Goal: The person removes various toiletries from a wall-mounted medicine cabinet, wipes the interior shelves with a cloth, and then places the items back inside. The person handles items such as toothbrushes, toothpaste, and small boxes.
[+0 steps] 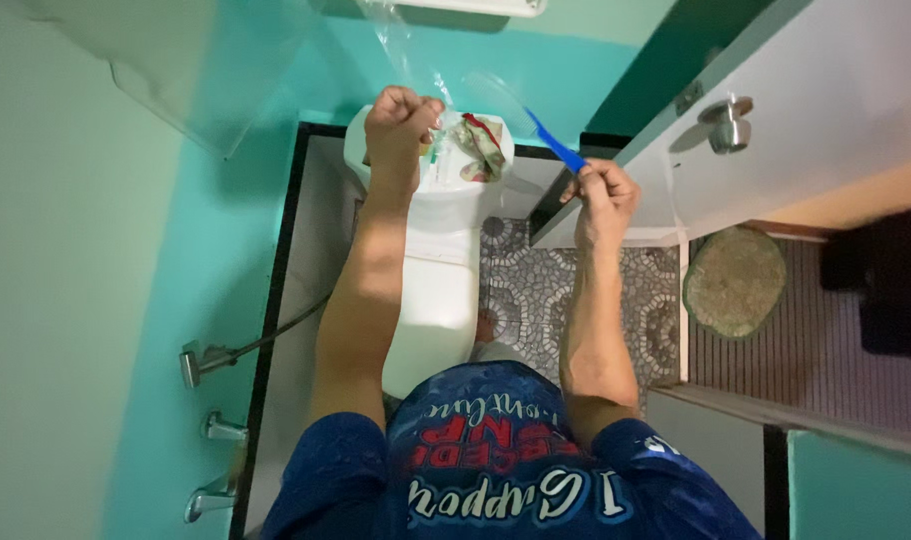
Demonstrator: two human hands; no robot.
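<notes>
- A clear plastic bag (415, 50) is held up over the white toilet tank (445, 190); judged from the grip, the step in hand appears to be the holding open or handling of the bag.
- The left hand (400, 125) is clenched into a fist on the bag's lower edge, at about 11 o'clock in the head view.
- The right hand (603, 195) is pinched shut on a blue comb (553, 143), whose teeth point toward 10 o'clock, toward the bag.
- Any following move would call for the bag's mouth to be kept spread, since the thin film looks likely to collapse; this is a judgement only.
- The bag's contents cannot be told through the film.
- On the tank top, just at 3 o'clock from the left fist, a crumpled patterned cloth (483, 145) with red trim is lying, and beside it a small green-tinged item that is too small to name.
- The open white door (775, 120) stands at 2 o'clock.
</notes>
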